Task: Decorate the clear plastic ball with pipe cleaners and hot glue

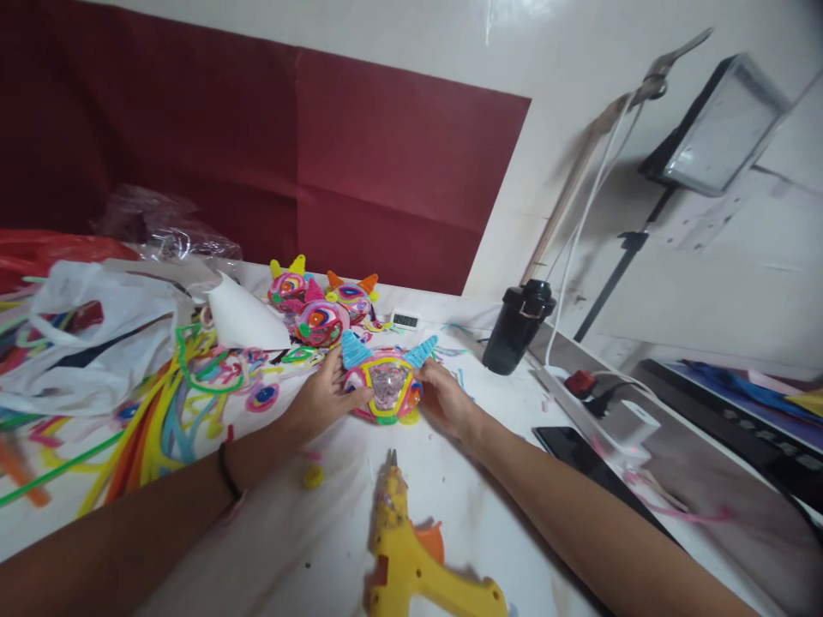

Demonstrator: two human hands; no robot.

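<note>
1. The horned craft head (387, 383) is held up between both hands above the white tabletop (334, 536), its two blue horns pointing upward and outward.
2. The left hand (321, 392) is clamped on the head's left side: the thumb lies across the lower front, while the other fingers reach around the edge and are partly hidden.
3. The right hand (448, 401) has its fingers closed against the right edge, near the orange spot; some fingertips are hidden behind the head.
4. The head's middle is a glittery, silvery-pink panel framed in yellow, just right of the left thumb and between the two hands.
5. A yellow glue gun (402, 548) with an orange trigger lies below, nozzle pointing toward the head, touching neither hand.
6. Three similar horned heads (321, 322) sit clustered behind the left hand, with coloured pipe cleaners (151, 428) spread to the left.
7. The small digital clock (405, 320) behind shows digits too small to read surely.
8. Pale marks on the black case (759, 433) at far right are too blurred to read.
</note>
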